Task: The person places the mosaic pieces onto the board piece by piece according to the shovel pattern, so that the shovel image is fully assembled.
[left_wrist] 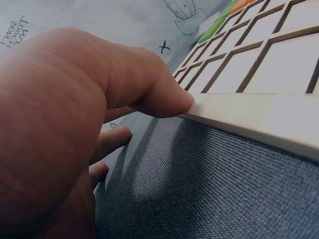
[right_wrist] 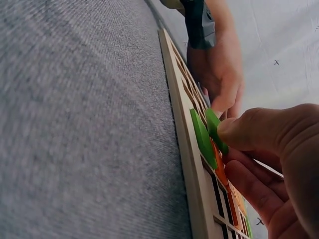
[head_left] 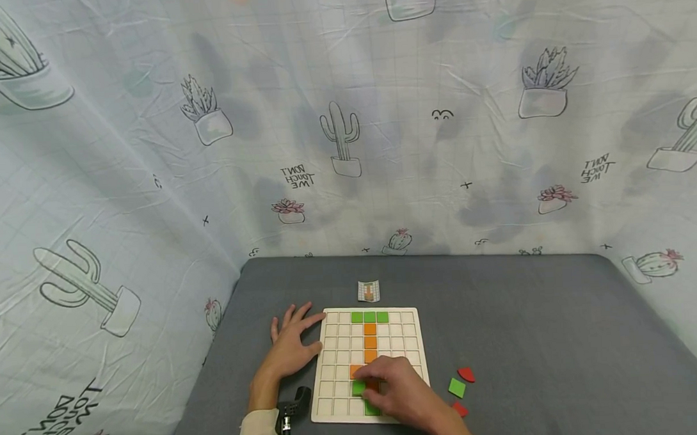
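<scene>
A wooden grid board (head_left: 334,407) lies on the grey table. Three green tiles (head_left: 370,317) form a row near its far edge, with a column of orange tiles (head_left: 370,343) below them. My left hand (head_left: 292,350) rests on the table at the board's left side, fingers spread, its thumb (left_wrist: 167,94) touching the edge. Over the lower cells, my right hand (head_left: 400,390) pinches a green square tile (right_wrist: 214,130) between thumb and fingers, tilted above the board. Another green tile (right_wrist: 203,137) sits in the nearest row, partly behind the hand in the head view.
Right of the board lie a loose green square (head_left: 457,387) and two red pieces (head_left: 466,374). A small printed card (head_left: 368,292) is beyond the far edge. A black device (head_left: 300,401) is at my left wrist. Patterned cloth (head_left: 403,145) hangs behind the table.
</scene>
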`<state>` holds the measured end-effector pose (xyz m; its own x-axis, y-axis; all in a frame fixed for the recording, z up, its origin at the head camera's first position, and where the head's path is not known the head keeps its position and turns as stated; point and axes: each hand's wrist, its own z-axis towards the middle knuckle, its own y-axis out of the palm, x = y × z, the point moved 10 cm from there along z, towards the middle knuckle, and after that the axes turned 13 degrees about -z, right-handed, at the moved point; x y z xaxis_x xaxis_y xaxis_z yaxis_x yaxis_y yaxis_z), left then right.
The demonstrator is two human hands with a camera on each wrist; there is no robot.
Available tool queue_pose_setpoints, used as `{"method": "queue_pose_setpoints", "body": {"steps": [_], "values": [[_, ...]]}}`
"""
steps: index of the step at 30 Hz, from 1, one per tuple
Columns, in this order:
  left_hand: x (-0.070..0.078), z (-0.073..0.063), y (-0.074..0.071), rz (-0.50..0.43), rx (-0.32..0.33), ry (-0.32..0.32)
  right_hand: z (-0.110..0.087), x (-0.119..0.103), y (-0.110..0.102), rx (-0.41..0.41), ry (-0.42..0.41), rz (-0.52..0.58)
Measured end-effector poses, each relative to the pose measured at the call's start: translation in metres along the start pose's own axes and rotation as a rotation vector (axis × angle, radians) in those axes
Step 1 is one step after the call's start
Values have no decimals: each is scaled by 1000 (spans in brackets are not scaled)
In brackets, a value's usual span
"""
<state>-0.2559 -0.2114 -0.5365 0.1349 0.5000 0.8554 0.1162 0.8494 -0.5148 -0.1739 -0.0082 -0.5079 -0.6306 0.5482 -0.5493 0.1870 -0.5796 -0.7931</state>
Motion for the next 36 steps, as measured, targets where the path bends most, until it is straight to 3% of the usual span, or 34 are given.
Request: {"method": "queue_pose_setpoints", "body": {"steps": [5, 13, 24, 36], "values": [[-1, 0, 0, 7, -3, -6, 1, -5, -1, 26, -38, -70], [-2, 1, 1, 10, -10, -3, 3, -7, 3, 3, -32, -125], [-3, 1, 2, 16, -9, -12, 3, -7, 3, -15, -11, -114], [-2, 1, 2, 9, -5, -14, -8, 3, -9, 95, -21, -42]]}}
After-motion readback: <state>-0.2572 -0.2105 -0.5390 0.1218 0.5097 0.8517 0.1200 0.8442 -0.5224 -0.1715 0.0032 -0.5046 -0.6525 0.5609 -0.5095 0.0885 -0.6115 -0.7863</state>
